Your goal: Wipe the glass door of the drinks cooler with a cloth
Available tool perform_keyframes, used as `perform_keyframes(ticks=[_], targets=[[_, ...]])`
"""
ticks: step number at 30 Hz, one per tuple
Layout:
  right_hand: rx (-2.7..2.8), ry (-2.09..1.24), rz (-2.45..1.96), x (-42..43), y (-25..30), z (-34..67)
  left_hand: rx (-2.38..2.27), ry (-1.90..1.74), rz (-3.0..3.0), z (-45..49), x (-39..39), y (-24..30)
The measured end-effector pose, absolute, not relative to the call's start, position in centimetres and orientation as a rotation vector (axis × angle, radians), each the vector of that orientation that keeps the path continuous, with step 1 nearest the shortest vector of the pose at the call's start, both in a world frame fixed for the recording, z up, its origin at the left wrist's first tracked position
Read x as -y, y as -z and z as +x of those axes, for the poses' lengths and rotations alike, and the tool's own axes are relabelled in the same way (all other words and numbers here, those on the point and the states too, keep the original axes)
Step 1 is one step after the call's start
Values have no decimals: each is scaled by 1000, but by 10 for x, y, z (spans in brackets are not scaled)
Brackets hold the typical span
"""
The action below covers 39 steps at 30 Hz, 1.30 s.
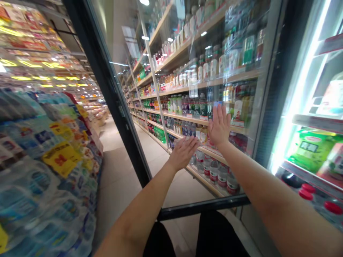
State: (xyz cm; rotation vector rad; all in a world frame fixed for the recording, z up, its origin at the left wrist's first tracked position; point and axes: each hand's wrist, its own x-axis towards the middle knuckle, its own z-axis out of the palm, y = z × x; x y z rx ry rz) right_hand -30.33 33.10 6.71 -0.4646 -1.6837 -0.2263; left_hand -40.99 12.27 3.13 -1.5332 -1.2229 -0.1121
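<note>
A glass cooler door [171, 211] with a black frame stands swung out in front of me. My right hand [219, 126] lies flat toward the glass, its fingers stretched upward. A small pale blue patch [217, 104] shows at its fingertips; what it is, I cannot make out. Lower and to the left, my left hand [184, 152] is held with its fingers extended and the palm turned to the pane. Whether that palm touches the glass is hard to tell. Neither hand visibly grips anything.
Through the glass, shelves [177, 116] of bottled drinks run along the aisle. At right is the lit cooler interior with green packages [312, 148] and red-capped bottles [307, 192]. Stacked water packs [34, 192] with a yellow sign [62, 159] line the left of the pale floor [114, 200].
</note>
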Motion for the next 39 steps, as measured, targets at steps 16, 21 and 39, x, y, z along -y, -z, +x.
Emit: perform_keyframes(ticks=[16,21,39], targets=[[1697,299,-417,-330,-64,-302,1221,326,-1534,-441,-104,-53],[1798,393,-346,-331,-60,-297,1341,431,-1255,-437,-113,-99],[1749,315,-306,-330,-53,-298,1223,642,-1272,-429,-138,-101]])
